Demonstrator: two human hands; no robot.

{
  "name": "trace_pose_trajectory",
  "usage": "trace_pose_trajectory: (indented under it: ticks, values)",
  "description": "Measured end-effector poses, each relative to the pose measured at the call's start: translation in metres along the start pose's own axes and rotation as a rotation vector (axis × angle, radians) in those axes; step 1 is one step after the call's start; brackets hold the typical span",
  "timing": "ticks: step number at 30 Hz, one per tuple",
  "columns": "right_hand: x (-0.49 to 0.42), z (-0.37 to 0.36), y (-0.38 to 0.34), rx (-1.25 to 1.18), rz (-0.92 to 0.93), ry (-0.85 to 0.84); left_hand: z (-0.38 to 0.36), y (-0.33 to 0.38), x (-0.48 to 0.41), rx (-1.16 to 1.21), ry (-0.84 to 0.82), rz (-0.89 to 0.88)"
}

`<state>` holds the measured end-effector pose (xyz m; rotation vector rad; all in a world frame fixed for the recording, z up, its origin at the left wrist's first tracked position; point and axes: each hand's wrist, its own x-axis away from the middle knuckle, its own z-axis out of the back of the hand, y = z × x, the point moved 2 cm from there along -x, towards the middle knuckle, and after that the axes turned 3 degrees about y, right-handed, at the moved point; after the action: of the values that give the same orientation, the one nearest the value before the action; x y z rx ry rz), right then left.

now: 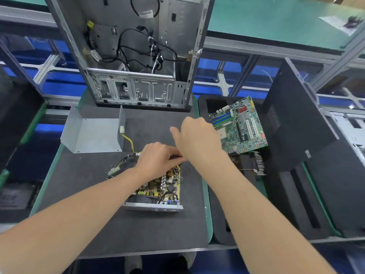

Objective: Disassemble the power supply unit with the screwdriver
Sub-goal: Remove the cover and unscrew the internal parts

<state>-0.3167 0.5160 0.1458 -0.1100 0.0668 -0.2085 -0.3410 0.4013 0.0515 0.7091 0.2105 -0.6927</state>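
The job looks well past its midpoint. The power supply unit (158, 186) lies at the 6 o'clock side of the dark mat (138, 230), already opened; its sheet-metal cover (92, 135) is off and set well apart at 10 o'clock, hollow side up. The unit's circuit board (167, 182) sits exposed in the shallow base tray (154, 206); the yellow-and-black leads (127, 140) trail from its 12 o'clock end toward the cover, ending in a white connector (121, 129).

The left hand (158, 161) rests on that 12 o'clock end, its fingers curled and pinching a small dark object (175, 155); whether that is the tool or a lead cannot be told. The right hand (197, 139) hovers just beyond at 1 o'clock, blurred, its fingers bent downward and thumb out; whether it grasps anything cannot be told.

What seems left: freeing the board from the tray, and probably the leads; any remaining screws are hidden under the hands.

A stripped computer case (128, 56) stands at 12 o'clock; a motherboard (239, 125) lies at 3 o'clock.
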Motion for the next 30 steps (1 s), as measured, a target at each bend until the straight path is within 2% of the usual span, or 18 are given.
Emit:
trace_pose_trajectory:
  ticks: [2,6,9,11,14,16,20,22,24,27,30]
  values:
    - [-0.006,-0.002,0.003,0.001,0.072,-0.017,-0.006,-0.006,0.002,-0.009,-0.037,0.018]
    - [-0.019,0.017,0.021,-0.060,0.534,-0.314,-0.009,-0.013,0.002,-0.079,-0.148,0.041]
    - [-0.024,0.028,0.028,-0.043,0.721,-0.415,-0.009,-0.011,0.001,-0.079,-0.194,0.096]
    - [-0.023,0.028,0.024,-0.023,0.738,-0.421,-0.010,-0.013,0.001,-0.068,-0.243,0.154]
    - [-0.017,0.025,0.018,-0.018,0.692,-0.389,-0.005,-0.014,0.002,0.155,-0.286,0.265]
    - [-0.013,0.024,0.018,-0.041,0.592,-0.330,-0.003,-0.012,0.000,0.236,-0.270,0.276]
    - [-0.005,0.023,0.015,0.078,0.301,-0.074,-0.004,-0.006,0.000,0.235,-0.205,0.301]
    - [-0.004,0.023,0.012,0.097,0.234,-0.131,-0.003,-0.006,-0.001,0.253,-0.206,0.299]
    - [-0.006,0.027,0.010,0.086,0.259,-0.252,-0.003,-0.008,-0.002,0.291,-0.255,0.301]
    - [-0.009,0.039,0.013,0.041,0.371,-0.388,0.000,-0.011,-0.001,0.398,-0.357,0.289]
    - [-0.008,0.044,0.015,0.028,0.550,-0.463,0.002,-0.012,-0.002,0.396,-0.360,0.280]
